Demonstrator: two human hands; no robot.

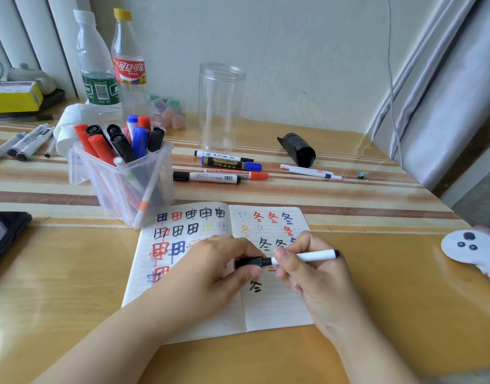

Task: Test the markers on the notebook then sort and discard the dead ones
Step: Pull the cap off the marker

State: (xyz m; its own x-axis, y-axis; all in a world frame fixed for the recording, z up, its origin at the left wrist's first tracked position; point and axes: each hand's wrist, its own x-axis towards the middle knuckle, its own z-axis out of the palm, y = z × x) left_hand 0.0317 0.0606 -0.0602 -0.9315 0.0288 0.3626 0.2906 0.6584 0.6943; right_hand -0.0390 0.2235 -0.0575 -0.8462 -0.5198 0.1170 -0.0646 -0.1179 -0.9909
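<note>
While the left hand (210, 268) is pinching the black cap (248, 262), the right hand (307, 273) is gripping the light, stiff, smooth marker (307, 256) mid-barrel.

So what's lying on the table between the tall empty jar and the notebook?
Four capped markers lie there in a loose row, between the clear jar and the open notebook; the head view shows it.

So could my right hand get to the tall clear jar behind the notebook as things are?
Probably not straight away: the right hand grips the black marker, whose cap the left hand holds. The empty clear jar has only loose markers before it.
</note>
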